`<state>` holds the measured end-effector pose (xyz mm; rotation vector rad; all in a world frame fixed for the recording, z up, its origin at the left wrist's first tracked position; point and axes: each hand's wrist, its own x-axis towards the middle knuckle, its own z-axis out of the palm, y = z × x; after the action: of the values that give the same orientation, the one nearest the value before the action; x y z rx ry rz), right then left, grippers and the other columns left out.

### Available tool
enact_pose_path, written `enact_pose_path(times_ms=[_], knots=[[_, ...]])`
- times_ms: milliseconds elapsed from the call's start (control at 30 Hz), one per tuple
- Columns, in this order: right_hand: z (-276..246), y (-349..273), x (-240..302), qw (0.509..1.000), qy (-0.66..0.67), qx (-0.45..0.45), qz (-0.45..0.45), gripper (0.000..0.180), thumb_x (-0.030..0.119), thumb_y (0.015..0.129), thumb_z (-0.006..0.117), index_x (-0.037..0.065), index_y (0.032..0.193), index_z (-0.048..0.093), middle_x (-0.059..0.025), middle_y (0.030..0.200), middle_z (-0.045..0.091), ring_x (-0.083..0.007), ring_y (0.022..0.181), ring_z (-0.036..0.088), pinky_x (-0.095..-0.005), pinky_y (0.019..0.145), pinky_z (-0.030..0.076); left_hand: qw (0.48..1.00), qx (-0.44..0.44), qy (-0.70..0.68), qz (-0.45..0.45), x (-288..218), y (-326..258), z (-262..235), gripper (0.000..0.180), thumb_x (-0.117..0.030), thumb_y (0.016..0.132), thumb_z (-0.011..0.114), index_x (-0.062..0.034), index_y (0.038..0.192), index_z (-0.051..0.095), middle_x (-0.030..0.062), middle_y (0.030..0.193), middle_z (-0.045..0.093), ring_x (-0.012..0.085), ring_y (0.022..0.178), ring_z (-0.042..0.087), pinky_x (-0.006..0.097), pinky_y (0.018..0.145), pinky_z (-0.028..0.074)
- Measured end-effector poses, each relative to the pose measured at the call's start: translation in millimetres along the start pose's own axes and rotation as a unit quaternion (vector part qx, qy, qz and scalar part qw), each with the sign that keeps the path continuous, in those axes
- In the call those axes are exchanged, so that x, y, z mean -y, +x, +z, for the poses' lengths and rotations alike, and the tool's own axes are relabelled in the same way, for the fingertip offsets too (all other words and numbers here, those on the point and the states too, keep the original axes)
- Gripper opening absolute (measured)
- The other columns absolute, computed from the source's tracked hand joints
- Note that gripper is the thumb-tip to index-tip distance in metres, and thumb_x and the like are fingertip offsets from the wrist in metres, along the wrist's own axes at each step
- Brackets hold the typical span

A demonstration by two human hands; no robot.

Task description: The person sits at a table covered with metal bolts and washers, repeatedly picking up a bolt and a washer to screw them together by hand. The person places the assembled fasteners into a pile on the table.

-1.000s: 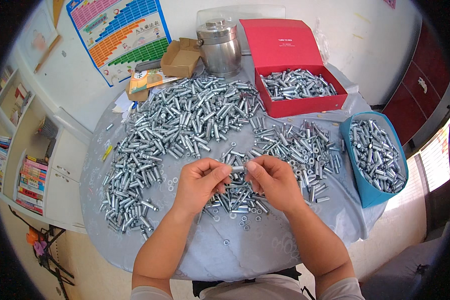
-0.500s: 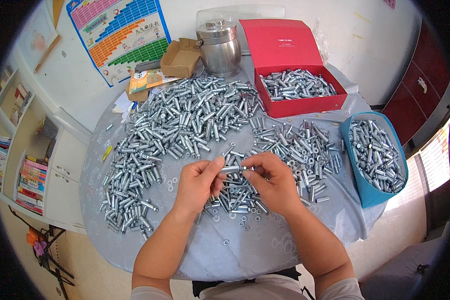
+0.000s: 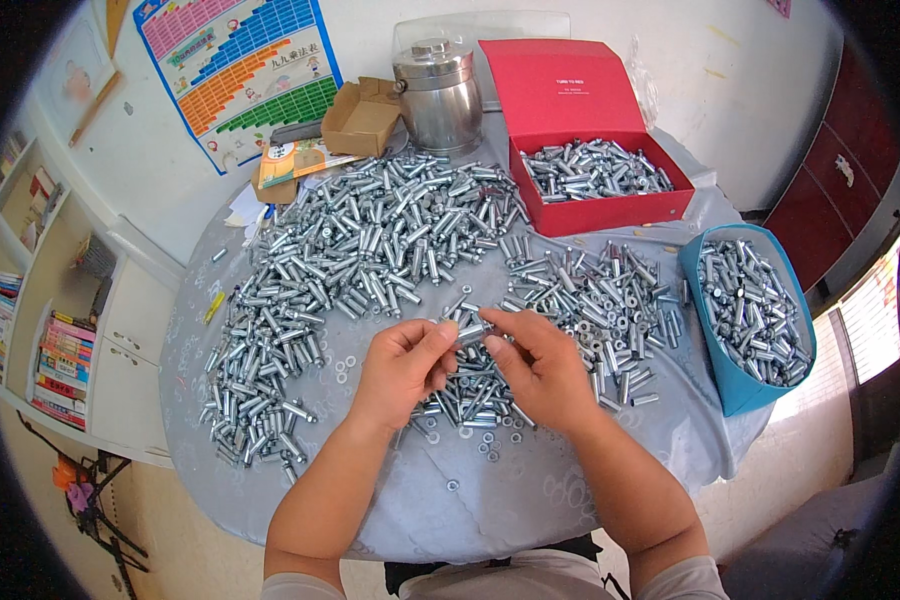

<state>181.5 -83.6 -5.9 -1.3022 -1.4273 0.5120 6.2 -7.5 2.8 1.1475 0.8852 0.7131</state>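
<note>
Over the near middle of the cloth-covered table [image 3: 425,525], we hold both hands raised close together, the forearms rising from the lower edge and slanting inward toward each other. Our left hand [image 3: 392,375] has its thumb laid along the top with the other fingers curled beneath, their tips turned to the right. Our right hand [image 3: 545,368] faces it, the forefinger reaching across to the left and the thumb just below, with the back of the hand largely toward us.

Between the two sets of fingertips we have a small silvery metal fastener [image 3: 471,333]. Its long axis runs mostly crosswise, from one hand to the other, the right end tilted a little away from our body. The left thumb and fingers are pinched closed on its left end; the right thumb and forefinger are drawn narrowly together about its right end, though we cannot tell how firmly they press. Beneath it lies a loose heap of bolts [image 3: 475,392], with some nuts [image 3: 487,448] nearer us.
</note>
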Motion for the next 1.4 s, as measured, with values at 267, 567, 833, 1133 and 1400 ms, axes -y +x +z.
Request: enact_pose_path(times_ms=[267, 567, 833, 1133, 1400], knots=[[1.8, -4.0, -0.1, 0.999, 0.033, 0.026, 0.020, 0.022, 0.006, 0.089, 0.065, 0.004, 0.111, 0.067, -0.0116, 0.091, 0.063, -0.0199, 0.071, 0.061, -0.0301, 0.064, 0.049, 0.999, 0.020, 0.028, 0.032, 4.9, -0.3, 5.2, 0.016, -0.015, 0.091, 0.068, -0.0002, 0.097, 0.068, 0.0016, 0.074, 0.066, 0.0037, 0.052, 0.051, 0.018, 0.044, 0.038], [-5.3, 0.4, 2.1, 0.996, 0.039, -0.008, 0.081, 0.015, 0.005, 0.085, 0.069, 0.004, 0.100, 0.069, -0.0094, 0.087, 0.060, -0.0176, 0.066, 0.056, -0.0289, 0.059, 0.046, 0.997, 0.006, 0.050, 0.062, 5.7, 7.2, -11.3, 0.014, -0.014, 0.091, 0.067, -0.0019, 0.098, 0.069, 0.0068, 0.081, 0.072, 0.0052, 0.049, 0.053, 0.019, 0.043, 0.037], [-14.0, 3.8, -0.7, 0.998, -0.031, -0.023, 0.041, 0.015, 0.007, 0.084, 0.070, 0.003, 0.098, 0.068, -0.0112, 0.093, 0.059, -0.0202, 0.065, 0.059, -0.0310, 0.059, 0.048, 0.995, 0.011, 0.094, 0.039, -3.1, 6.8, -20.9, 0.016, -0.014, 0.093, 0.065, 0.0011, 0.097, 0.067, 0.0075, 0.084, 0.071, 0.0059, 0.059, 0.055, 0.021, 0.053, 0.045], [-7.4, 0.1, -4.9, 0.996, -0.054, -0.053, 0.052, 0.019, 0.008, 0.085, 0.068, 0.003, 0.104, 0.066, -0.0133, 0.103, 0.059, -0.0196, 0.061, 0.058, -0.0315, 0.060, 0.049, 0.669, -0.119, 0.655, 0.331, -26.5, 58.9, -50.4, 0.024, -0.003, 0.080, 0.061, -0.0080, 0.102, 0.071, 0.0097, 0.109, 0.066, 0.0303, 0.090, 0.065, 0.039, 0.076, 0.053], [-4.9, -1.8, -3.8, 0.996, -0.032, -0.073, 0.035, 0.018, 0.009, 0.085, 0.068, 0.004, 0.102, 0.067, -0.0126, 0.104, 0.060, -0.0196, 0.060, 0.059, -0.0308, 0.057, 0.049, 0.614, -0.051, 0.760, 0.208, -23.4, 85.8, -62.8, 0.020, -0.002, 0.080, 0.060, -0.0084, 0.098, 0.066, 0.0105, 0.095, 0.062, 0.0316, 0.091, 0.063, 0.043, 0.077, 0.051]])
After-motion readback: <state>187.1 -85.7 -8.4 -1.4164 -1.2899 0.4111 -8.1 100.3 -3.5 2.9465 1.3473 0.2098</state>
